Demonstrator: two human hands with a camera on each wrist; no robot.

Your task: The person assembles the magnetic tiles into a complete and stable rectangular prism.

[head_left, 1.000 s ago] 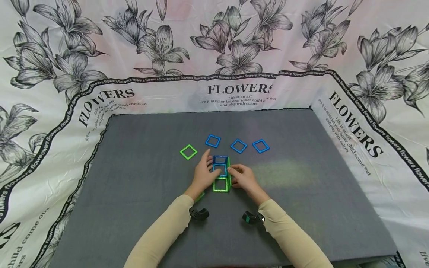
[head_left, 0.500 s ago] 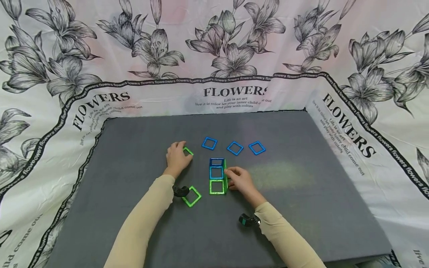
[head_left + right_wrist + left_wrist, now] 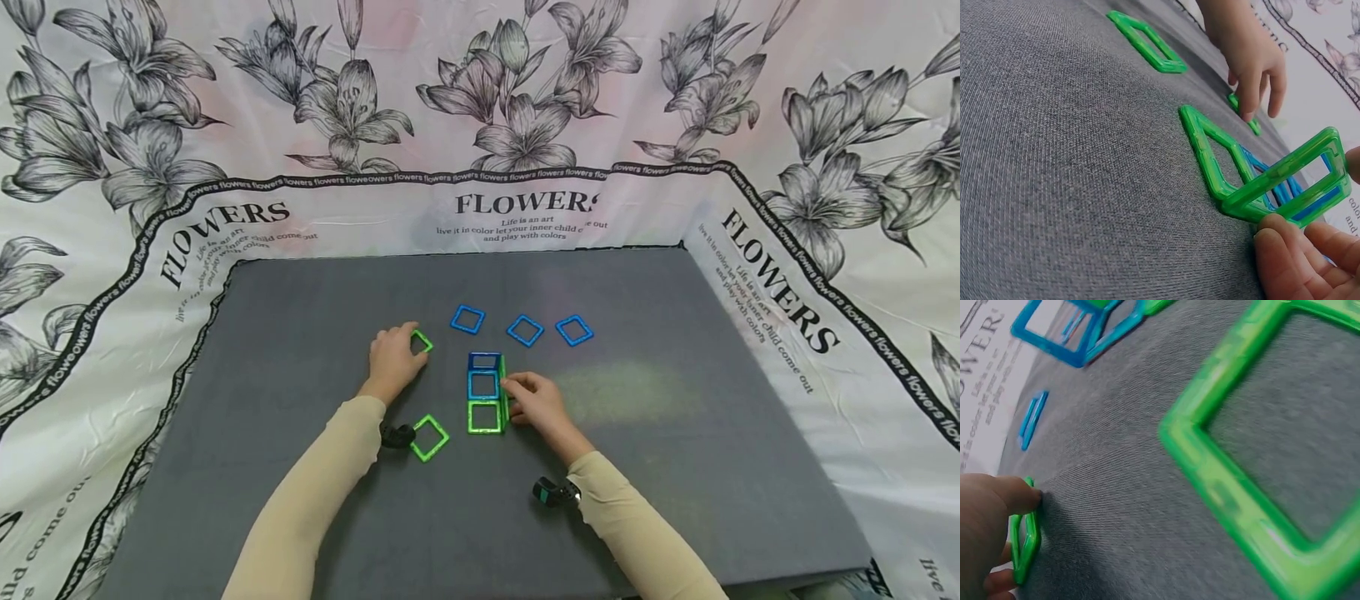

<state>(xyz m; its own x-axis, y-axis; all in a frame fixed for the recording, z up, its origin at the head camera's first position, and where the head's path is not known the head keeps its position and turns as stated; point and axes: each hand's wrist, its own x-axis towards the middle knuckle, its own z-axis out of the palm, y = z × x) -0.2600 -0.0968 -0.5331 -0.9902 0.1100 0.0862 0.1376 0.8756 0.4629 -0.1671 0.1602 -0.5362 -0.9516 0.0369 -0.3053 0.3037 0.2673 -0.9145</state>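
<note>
"Hands first: what does the head view show?"

"On the grey desk (image 3: 675, 475), the left hand (image 3: 392, 364) pinches the far green square (image 3: 425, 338), well in from the desk's left edge. The right hand (image 3: 540, 402) grips the upright green frame (image 3: 504, 404), near the desk's middle, along the right side of a joined row. That row has a flat green square (image 3: 483, 431) toward the near edge, then a middle blue square (image 3: 483, 397), then a dark blue piece (image 3: 484, 355) at the end facing the far edge."

"And the loose ones?"

"Three blue squares (image 3: 533, 322) lie spread between the row and the far edge. The near green square (image 3: 437, 449) lies between the row and the left edge, just beside a black wristband (image 3: 397, 436). Flowered cloth (image 3: 465, 125) hangs beyond the far edge."

"What does the left wrist view add?"

"Thumb at one side of the far green square, fingers at another. I cannot tell whether it is lifted. The near green square lies close to the camera."

"And the right wrist view?"

"Fingertips at the frame's lower edge, another at its upper part. It stands tilted up beside the flat green square, touching it at the corner."
</note>
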